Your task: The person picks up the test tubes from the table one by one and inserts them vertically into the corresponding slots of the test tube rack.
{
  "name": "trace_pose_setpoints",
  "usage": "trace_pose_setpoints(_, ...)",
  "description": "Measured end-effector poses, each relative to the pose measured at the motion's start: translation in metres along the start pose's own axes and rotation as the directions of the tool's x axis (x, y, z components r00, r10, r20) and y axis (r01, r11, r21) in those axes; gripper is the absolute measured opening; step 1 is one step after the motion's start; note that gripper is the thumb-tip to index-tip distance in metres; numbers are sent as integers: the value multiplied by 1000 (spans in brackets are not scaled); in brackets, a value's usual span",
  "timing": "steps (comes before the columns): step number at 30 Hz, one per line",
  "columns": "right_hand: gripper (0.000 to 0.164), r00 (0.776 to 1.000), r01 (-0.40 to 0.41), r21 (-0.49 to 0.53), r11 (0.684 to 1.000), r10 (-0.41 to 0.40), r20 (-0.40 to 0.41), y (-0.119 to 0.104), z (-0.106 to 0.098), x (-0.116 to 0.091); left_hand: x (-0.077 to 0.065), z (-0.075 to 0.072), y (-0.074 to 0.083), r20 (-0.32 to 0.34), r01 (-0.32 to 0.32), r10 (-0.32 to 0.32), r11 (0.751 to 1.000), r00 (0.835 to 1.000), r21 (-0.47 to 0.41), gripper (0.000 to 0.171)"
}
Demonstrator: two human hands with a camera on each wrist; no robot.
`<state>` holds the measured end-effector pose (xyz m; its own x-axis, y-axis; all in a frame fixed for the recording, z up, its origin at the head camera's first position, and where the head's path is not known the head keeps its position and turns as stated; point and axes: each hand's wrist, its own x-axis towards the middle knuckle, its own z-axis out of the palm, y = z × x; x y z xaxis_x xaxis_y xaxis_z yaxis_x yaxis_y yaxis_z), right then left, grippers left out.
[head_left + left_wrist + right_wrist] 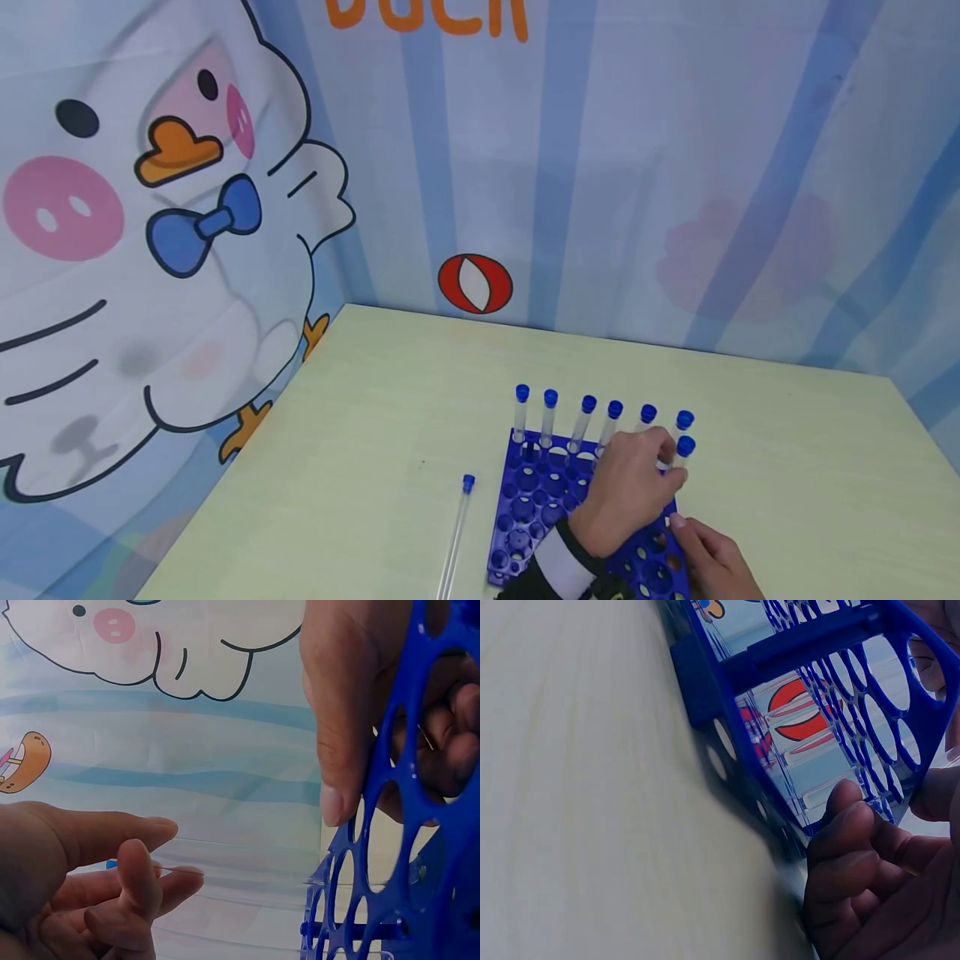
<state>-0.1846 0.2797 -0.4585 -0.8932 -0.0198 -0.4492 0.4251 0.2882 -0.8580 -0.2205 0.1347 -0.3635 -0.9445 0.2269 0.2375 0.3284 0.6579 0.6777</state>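
A blue test tube rack stands on the table, with several clear test tubes with blue caps upright along its far row. My left hand reaches across the rack to its far right corner. Its thumb and fingers pinch a blue-capped test tube; the tube's lower part is hidden in the head view. In the left wrist view, that left hand partly covers the blue cap. My right hand holds the rack's right edge. Its fingers curl round a corner of the rack in the right wrist view.
Left of the rack, another blue-capped test tube lies on the pale table. Behind the table hangs a backdrop with a cartoon duck and blue stripes.
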Motion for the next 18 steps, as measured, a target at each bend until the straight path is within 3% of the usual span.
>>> trace_pose_setpoints(10,81,1000,9,-34,999,-10,-29,-1,1,-2,0,1,-2,-11,-24,24,1000,1000,-5,15)
trace_pose_setpoints(18,82,1000,0,-42,999,-1,-23,-1,0,0,-1,1,-1,-3,5,-5,1000,1000,-12,17)
